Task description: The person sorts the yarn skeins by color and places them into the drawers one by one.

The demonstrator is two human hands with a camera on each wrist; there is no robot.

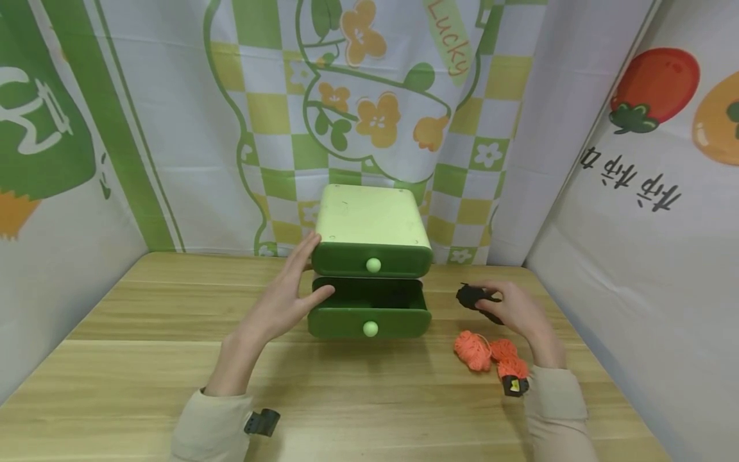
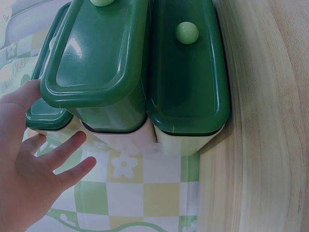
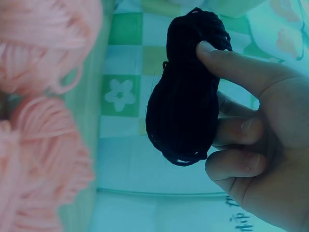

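Pinching the black yarn skein (image 3: 181,111), right hand (image 1: 516,311) hovers right of the drawer cabinet (image 1: 369,215); left hand (image 1: 280,300) sits spread alongside; middle drawer (image 1: 337,323) is already out, but that skein and the orange yarn (image 1: 473,351) aren't in it.

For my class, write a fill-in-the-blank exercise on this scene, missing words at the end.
The bundle of black yarn is in the person's ____ hand.
The top glossy green drawer is closed; the green drawer directly below is ____.
In the head view, the boxy, pale-topped cabinet stands to the ____ of the orange yarn bundles.

Missing words: right; open; left.
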